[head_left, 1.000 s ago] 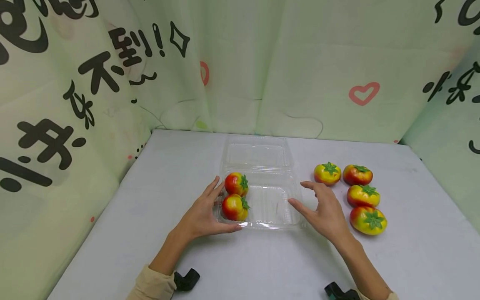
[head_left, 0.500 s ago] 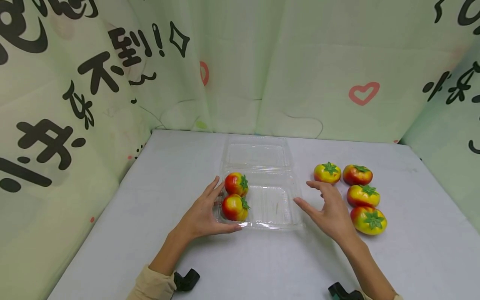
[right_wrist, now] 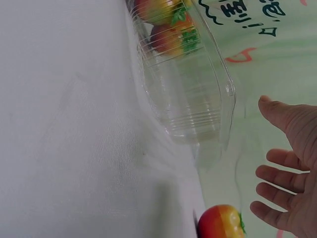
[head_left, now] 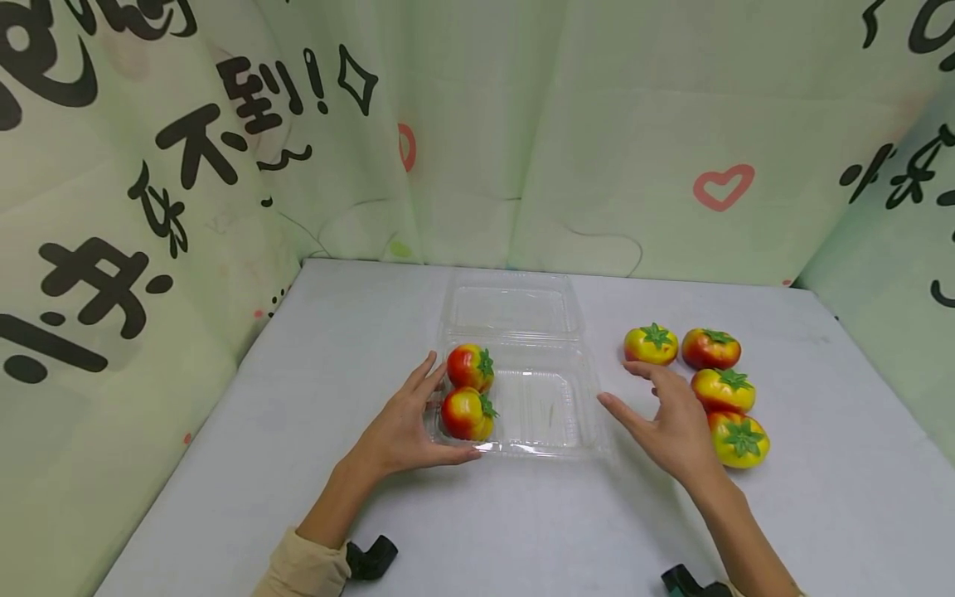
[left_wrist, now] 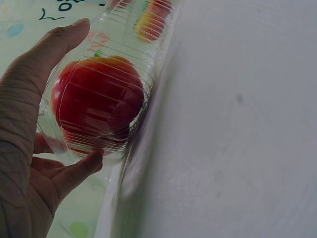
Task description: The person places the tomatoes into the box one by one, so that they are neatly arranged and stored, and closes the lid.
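A clear plastic clamshell container lies with its lid folded back. Two red-and-yellow tomatoes sit along its left side, a rear one and a front one. My left hand holds the container's front left corner, its thumb along the front rim and its fingers at the left side. Through the ribbed wall, the left wrist view shows the front tomato close up. My right hand is spread to the right of the container, holding nothing; its fingertips overlap the nearest loose tomato in the head view.
To the right of my right hand are other loose tomatoes: one at the back, one in the middle and one in front. A printed green curtain borders the white table at the back and sides.
My right hand has drawn away from the container's right side, moving right toward the loose tomatoes. The left hand, container and tomatoes have kept their places.
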Demonstrator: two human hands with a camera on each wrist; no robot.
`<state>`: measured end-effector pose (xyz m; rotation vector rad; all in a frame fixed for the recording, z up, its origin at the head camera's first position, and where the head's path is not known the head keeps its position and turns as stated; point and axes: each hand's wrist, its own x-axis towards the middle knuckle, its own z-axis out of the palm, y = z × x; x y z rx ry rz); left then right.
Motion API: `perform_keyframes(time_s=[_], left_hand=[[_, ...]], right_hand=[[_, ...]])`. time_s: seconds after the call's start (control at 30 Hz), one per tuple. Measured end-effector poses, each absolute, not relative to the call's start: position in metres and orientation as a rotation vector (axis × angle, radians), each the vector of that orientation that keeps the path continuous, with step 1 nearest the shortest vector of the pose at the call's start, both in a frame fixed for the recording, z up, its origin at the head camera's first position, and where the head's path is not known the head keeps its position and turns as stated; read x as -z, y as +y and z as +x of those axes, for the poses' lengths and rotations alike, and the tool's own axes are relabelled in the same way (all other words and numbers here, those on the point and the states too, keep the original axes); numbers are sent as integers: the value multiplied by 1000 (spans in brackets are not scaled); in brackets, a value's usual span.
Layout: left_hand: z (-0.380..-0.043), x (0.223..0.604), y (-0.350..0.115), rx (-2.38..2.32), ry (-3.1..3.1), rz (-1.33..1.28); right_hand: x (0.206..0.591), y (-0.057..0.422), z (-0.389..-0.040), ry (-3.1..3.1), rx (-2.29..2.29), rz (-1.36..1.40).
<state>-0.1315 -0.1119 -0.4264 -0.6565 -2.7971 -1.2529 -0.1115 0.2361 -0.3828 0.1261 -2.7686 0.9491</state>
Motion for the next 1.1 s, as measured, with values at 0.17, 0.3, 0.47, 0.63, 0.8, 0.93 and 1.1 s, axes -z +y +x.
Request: perform_keyframes(time_s=[0.17,0.3,0.47,0.63,0.8,0.93,1.1], left_hand=[[-132,427,-112,1247,-2796,-659],[-132,428,-112,1250,-2793,-664],[-132,428,-113,1262,-2781,-673],[-132,427,-113,1266,-2772,-682],[-132,427,-113,1272,-2774,-679],[-132,428,-113,1268,-2779,-673],[-132,428,-113,1257,-2785,-667]], right_hand=[[383,240,-110,-2763,-955,107],[383,243,-109,-2766,-953,90],[383,247,-108,-2762,-941,74],[382,250,-108,-2752,-921,58],[381,254,-108,-2732,-908,48],[381,257,-107,-2726,-903,42],[381,259,-106,-2731,-913,32]])
